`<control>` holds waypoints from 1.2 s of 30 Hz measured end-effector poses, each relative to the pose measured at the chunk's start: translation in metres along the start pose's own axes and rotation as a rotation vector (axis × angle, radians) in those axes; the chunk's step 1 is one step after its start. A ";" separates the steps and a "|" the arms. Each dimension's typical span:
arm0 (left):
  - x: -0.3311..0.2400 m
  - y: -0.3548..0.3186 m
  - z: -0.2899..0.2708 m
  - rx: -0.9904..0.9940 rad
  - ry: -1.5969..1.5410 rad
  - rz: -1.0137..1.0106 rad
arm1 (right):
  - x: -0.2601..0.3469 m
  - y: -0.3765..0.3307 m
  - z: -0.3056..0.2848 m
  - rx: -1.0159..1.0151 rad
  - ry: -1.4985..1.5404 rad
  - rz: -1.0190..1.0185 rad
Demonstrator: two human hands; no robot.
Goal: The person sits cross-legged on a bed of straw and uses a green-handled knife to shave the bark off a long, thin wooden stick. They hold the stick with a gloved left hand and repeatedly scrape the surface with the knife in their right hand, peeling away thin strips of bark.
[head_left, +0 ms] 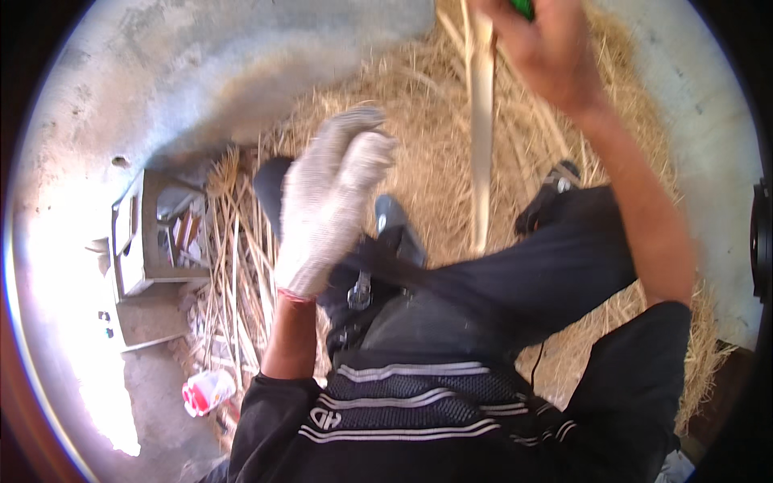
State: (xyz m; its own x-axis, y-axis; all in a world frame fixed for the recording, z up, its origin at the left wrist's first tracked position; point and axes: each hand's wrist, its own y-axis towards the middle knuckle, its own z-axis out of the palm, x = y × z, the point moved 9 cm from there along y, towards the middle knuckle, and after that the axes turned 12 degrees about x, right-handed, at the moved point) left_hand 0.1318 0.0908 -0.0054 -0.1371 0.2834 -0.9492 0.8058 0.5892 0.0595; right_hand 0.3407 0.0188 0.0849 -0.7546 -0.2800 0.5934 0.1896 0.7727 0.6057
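Note:
My left hand (330, 189) wears a whitish knitted glove with a red cuff edge. It is raised over my lap, its fingers loosely bent and the thumb apart from them, with nothing visible between. At the top edge, my bare right hand (551, 56) is blurred and closed around a green thing (523, 8), mostly hidden by the hand and cut off by the picture's edge. Close beside its fingers, a long pale split wooden or bamboo strip (481, 121) runs down toward my legs. I cannot tell whether the fingers touch the strip.
Dry straw-like shavings (427, 113) cover the ground around my feet. Several thin sticks (237, 266) lie in a heap at the left, beside a grey box-like block (137, 241) holding scraps. A red and white container (208, 392) lies at lower left. A pale wall (266, 48) curves behind.

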 end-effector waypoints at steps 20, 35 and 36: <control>-0.127 0.069 0.027 0.196 -0.114 0.022 | 0.031 -0.004 -0.047 0.054 -0.184 -0.198; -0.096 0.014 0.033 0.141 -0.667 0.029 | 0.053 -0.012 -0.013 0.284 -0.009 -0.272; -0.093 0.012 0.033 0.112 -0.695 0.037 | 0.059 -0.014 -0.010 0.315 -0.042 -0.293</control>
State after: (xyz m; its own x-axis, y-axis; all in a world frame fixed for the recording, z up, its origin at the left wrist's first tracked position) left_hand 0.1730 0.0465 0.0739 0.2608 -0.2691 -0.9271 0.8624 0.4965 0.0985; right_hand 0.2995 -0.0145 0.1163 -0.7741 -0.4951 0.3945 -0.2326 0.8020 0.5502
